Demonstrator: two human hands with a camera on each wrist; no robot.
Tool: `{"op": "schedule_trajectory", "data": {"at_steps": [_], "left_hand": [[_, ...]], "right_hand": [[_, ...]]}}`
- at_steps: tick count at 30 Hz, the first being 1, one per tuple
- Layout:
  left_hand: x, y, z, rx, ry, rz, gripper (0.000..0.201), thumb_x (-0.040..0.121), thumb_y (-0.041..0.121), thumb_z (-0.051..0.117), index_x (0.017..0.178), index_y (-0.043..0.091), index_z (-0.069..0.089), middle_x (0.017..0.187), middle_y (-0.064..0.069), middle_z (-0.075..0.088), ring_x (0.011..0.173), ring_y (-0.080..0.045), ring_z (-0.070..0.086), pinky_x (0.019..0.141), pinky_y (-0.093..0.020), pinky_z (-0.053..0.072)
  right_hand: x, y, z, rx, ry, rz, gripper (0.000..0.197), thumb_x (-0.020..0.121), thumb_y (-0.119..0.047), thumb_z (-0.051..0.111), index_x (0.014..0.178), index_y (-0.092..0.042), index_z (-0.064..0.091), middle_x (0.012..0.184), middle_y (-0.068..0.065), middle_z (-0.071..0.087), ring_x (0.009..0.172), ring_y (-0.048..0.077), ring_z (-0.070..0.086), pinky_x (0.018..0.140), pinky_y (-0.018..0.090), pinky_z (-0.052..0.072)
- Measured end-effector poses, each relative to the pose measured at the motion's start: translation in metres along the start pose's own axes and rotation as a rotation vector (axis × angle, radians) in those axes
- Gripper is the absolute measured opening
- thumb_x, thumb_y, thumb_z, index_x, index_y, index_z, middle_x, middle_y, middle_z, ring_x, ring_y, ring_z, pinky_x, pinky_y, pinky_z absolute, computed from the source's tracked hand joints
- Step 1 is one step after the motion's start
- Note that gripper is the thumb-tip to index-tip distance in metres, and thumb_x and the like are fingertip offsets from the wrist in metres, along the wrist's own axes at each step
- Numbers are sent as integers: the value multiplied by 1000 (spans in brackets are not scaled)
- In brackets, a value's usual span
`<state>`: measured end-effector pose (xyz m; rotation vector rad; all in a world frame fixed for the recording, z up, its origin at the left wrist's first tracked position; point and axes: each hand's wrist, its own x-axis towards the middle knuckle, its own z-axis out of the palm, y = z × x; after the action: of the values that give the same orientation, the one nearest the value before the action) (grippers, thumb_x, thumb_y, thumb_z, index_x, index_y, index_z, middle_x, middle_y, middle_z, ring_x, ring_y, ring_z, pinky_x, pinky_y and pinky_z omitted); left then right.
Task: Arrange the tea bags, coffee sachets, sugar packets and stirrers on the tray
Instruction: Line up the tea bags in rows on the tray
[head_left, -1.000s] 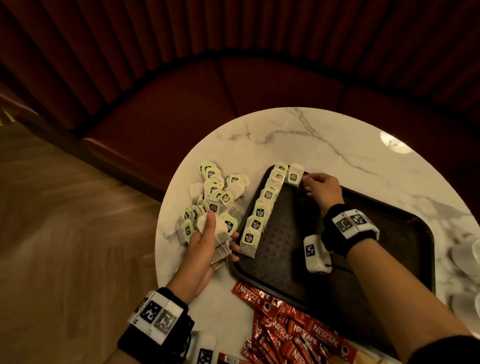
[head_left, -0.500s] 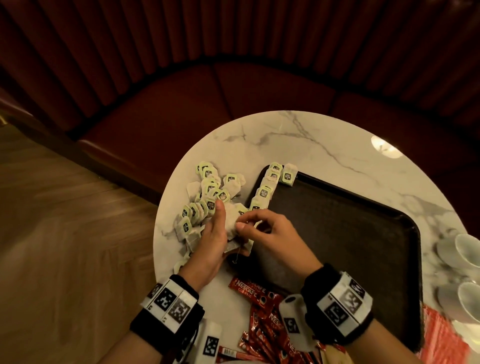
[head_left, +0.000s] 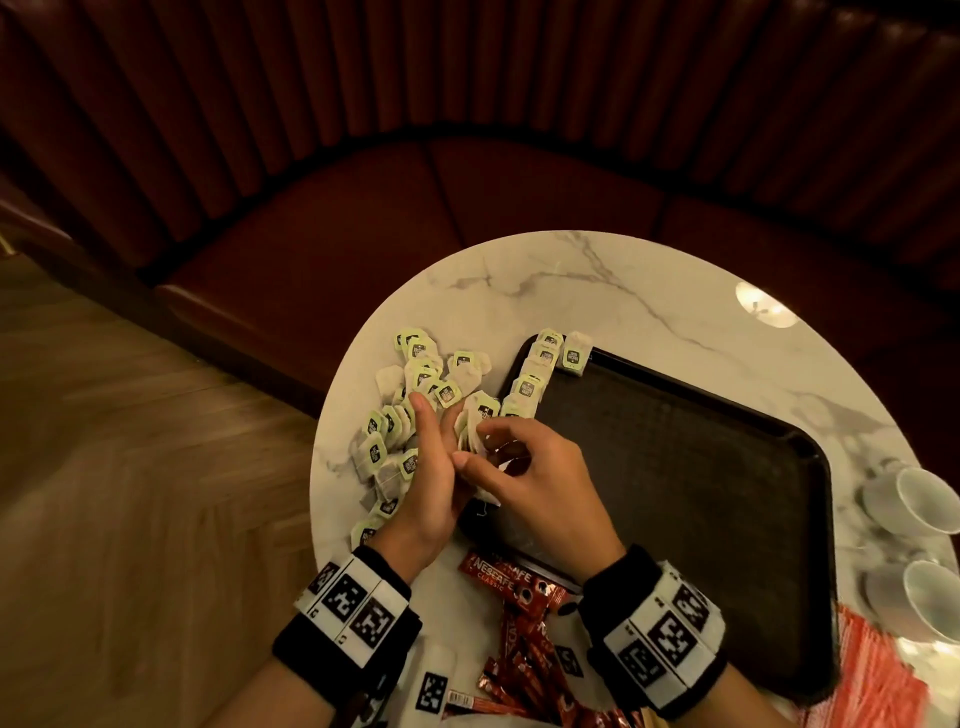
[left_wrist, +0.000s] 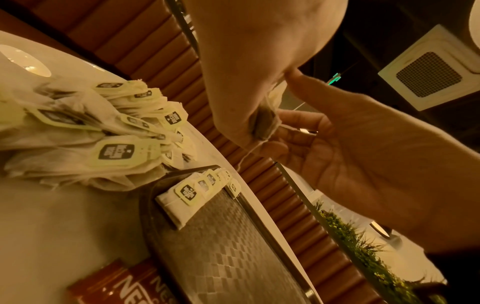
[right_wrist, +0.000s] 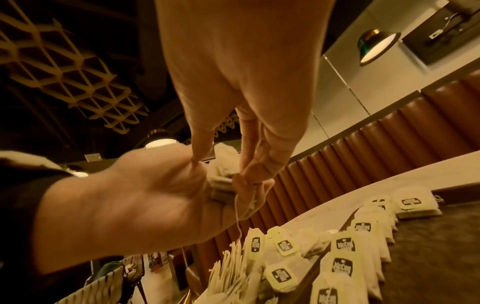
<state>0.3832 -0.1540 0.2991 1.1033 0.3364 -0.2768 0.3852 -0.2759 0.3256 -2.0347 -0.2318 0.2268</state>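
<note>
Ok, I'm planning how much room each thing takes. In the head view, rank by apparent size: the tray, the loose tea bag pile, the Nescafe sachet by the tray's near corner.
1. tray, clearly largest.
2. loose tea bag pile on the table left of it, partly hidden by the hands.
3. Nescafe sachet, smallest.

Both hands (head_left: 488, 478) on a tea-bag bundle (head_left: 475, 431) beside the tray (head_left: 727, 467).

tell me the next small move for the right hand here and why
Probably draw one tea bag out of the stack held in the left hand and carry it to the tray. The right hand already pinches a bag from that stack, its string dangling. The row of tea bags runs along the tray's left edge and turns along the far edge, where the next bag likely belongs.
</note>
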Motion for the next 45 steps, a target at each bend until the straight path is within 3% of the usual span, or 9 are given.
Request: {"op": "schedule_trajectory", "data": {"at_steps": [3, 9, 13, 15, 20, 29, 33, 38, 45], "left_hand": [[-1, -2, -2, 5, -35, 3, 97, 71, 81, 17, 149, 26, 34, 131, -4, 60, 115, -15, 62, 93, -32, 50], [-5, 7, 1, -105, -57, 20, 62, 85, 66, 29, 119, 26, 62, 121, -8, 69, 114, -21, 64, 94, -37, 51], [-5, 4, -5, -98, 12, -5, 54, 81, 47, 69, 128, 23, 58, 111, -2, 71, 90, -12, 68, 60, -28, 52], [-7, 4, -6, -86, 36, 40, 40, 77, 31, 72, 113, 20, 61, 91, 4, 72, 71, -7, 64, 52, -23, 45], [-7, 5, -6, -53, 92, 137, 11, 86, 5, 66, 94, 12, 63, 67, 2, 65, 54, -7, 57, 39, -18, 37], [-10, 7, -1, -36, 146, 235, 17, 84, 6, 69, 100, 8, 63, 72, 1, 67, 52, -6, 54, 39, -18, 36], [-10, 9, 3, 26, 186, 320, 22, 81, 9, 73, 101, 6, 66, 76, -4, 67, 49, -7, 51, 38, -20, 35], [-10, 5, 9, 90, 162, 297, 21, 75, 28, 75, 89, 14, 68, 61, 1, 58, 45, -11, 41, 39, -20, 33], [-9, 13, 1, -66, 218, 224, 20, 92, 10, 62, 110, 0, 63, 74, 0, 67, 58, -5, 59, 39, -16, 36]], "right_hand": [[-1, -2, 1, 55, 26, -9, 17, 88, -35, 72, 104, -27, 70, 93, -17, 67, 86, -1, 64, 73, 14, 51], [2, 5, -7, 353, -13, 99, 24, 101, -26, 55, 106, -14, 75, 96, -1, 75, 89, 12, 69, 80, 24, 54], [5, 1, -15, 642, -7, 199, 23, 102, -17, 51, 104, -9, 72, 94, 9, 73, 82, 17, 65, 67, 22, 55], [8, 3, -19, 670, -9, 200, 22, 103, -17, 49, 103, -10, 70, 88, 3, 71, 81, 17, 63, 65, 24, 55], [12, 9, -27, 668, -39, 198, 22, 104, -20, 47, 108, -11, 66, 80, -7, 70, 77, 17, 66, 67, 24, 58], [5, 15, -30, 658, 34, 147, 23, 89, -12, 70, 110, -4, 68, 105, 10, 73, 93, 19, 70, 84, 25, 55], [2, 9, -27, 499, 177, 39, 14, 86, -10, 74, 99, -7, 69, 90, 1, 71, 82, 12, 68, 76, 21, 53], [-3, 5, -10, 282, 174, -112, 12, 87, -7, 73, 94, -16, 73, 100, -1, 67, 93, 13, 68, 84, 26, 56], [-1, 11, -25, 627, 167, 83, 13, 93, -2, 62, 101, -7, 71, 93, 8, 71, 86, 19, 67, 81, 27, 55]]}}
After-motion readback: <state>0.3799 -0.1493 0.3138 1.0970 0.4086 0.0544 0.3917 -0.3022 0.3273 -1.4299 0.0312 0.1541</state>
